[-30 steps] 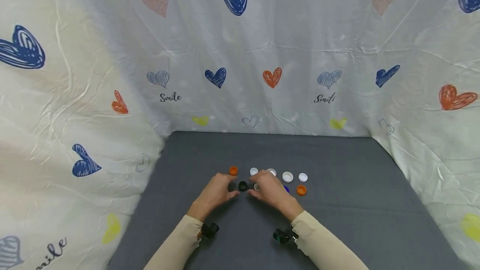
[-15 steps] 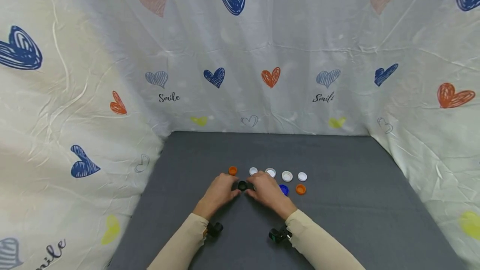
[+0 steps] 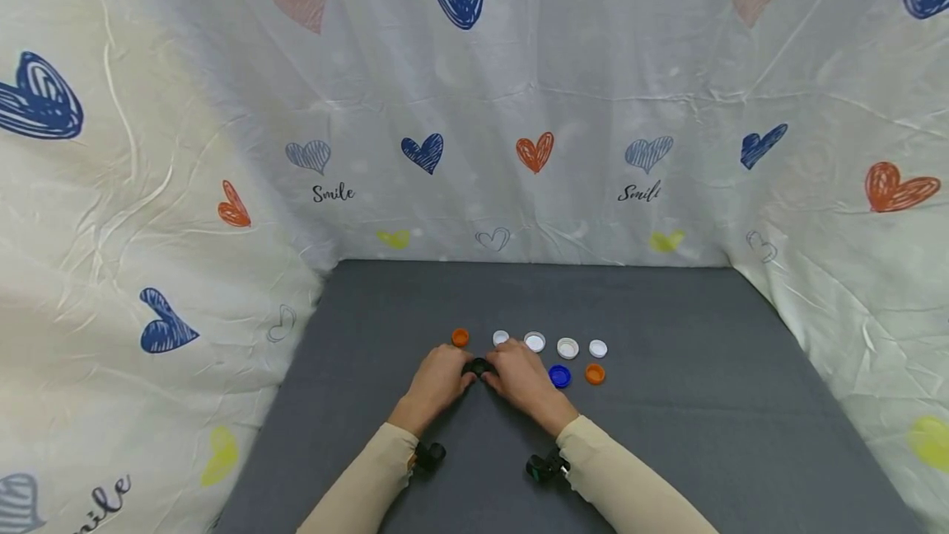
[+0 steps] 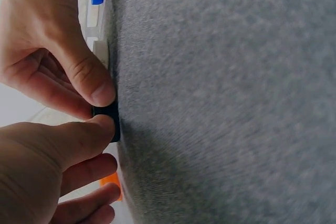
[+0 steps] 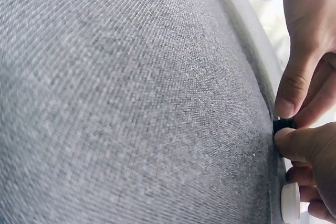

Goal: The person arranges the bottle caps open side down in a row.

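Note:
A black bottle cap lies on the grey cloth between both hands. My left hand holds its left side with thumb and index finger. From the right, my right hand holds the same cap, its thumb close to the left thumb. In the left wrist view the black cap shows as a dark edge between the two thumbs. A white cap stands beside the right hand's lower fingers in the right wrist view; the right hand hides it in the head view.
Behind the hands lie an orange cap and several white caps, one of them a white cap with a raised rim. Right of the right hand are a blue cap and another orange cap. A heart-printed curtain hangs behind the grey table.
Both hands have moved inward and closed on the black cap from either side. The right hand shifted left, so the blue cap is now fully in view.

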A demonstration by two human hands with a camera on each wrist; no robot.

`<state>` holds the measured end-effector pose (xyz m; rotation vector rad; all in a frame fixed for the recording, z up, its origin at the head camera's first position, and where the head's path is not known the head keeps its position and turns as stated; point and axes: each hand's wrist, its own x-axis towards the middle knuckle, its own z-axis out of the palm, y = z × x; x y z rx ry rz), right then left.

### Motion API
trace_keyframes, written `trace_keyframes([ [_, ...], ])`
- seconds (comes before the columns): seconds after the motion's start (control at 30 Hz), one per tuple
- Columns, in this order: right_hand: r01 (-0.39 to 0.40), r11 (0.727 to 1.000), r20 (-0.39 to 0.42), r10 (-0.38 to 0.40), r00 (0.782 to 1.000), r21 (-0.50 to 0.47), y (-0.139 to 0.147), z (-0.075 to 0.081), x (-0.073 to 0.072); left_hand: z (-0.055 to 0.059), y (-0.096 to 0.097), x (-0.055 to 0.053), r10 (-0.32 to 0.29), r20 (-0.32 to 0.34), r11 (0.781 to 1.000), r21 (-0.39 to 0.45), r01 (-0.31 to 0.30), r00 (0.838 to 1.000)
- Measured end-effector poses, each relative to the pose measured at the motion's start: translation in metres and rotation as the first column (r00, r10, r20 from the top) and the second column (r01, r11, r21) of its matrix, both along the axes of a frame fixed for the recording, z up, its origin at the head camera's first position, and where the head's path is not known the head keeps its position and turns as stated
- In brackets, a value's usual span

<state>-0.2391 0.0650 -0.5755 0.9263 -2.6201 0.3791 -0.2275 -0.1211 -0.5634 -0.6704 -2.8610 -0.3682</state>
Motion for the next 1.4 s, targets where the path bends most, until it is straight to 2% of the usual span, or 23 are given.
trace_keyframes([
  [0.17, -0.013, 1.0, -0.003, 0.013, 1.0, -0.001, 0.0, 0.001, 0.001, -0.001, 0.0, 0.003, 0.002, -0.02, 0.999, 0.042, -0.001, 1.0],
  [0.37, -0.037, 0.998, -0.04, 0.035, 0.999, -0.05, 0.003, 0.009, 0.005, 0.002, -0.003, 0.008, 0.019, -0.038, 0.994, 0.11, -0.015, 0.999],
  [0.5, -0.054, 0.996, -0.062, 0.049, 0.997, -0.075, 0.004, 0.017, 0.011, 0.009, -0.005, 0.013, 0.015, -0.074, 0.992, 0.128, -0.005, 0.997],
  [0.67, -0.063, 0.992, -0.051, 0.058, 0.997, -0.112, 0.007, 0.03, 0.021, 0.019, -0.006, 0.022, 0.008, -0.12, 0.989, 0.146, 0.01, 0.993],
  [1.03, -0.089, 0.974, -0.057, 0.079, 0.995, -0.208, 0.017, 0.049, 0.044, 0.039, -0.005, 0.049, -0.022, -0.19, 0.975, 0.212, 0.063, 0.981],
  [1.23, -0.106, 0.96, -0.057, 0.094, 0.994, -0.261, 0.021, 0.052, 0.054, 0.042, -0.005, 0.06, -0.048, -0.245, 0.961, 0.252, 0.111, 0.968],
  [1.4, -0.087, 0.956, -0.016, 0.086, 0.996, -0.281, 0.022, 0.051, 0.06, 0.04, -0.007, 0.067, -0.071, -0.28, 0.946, 0.284, 0.154, 0.957],
])
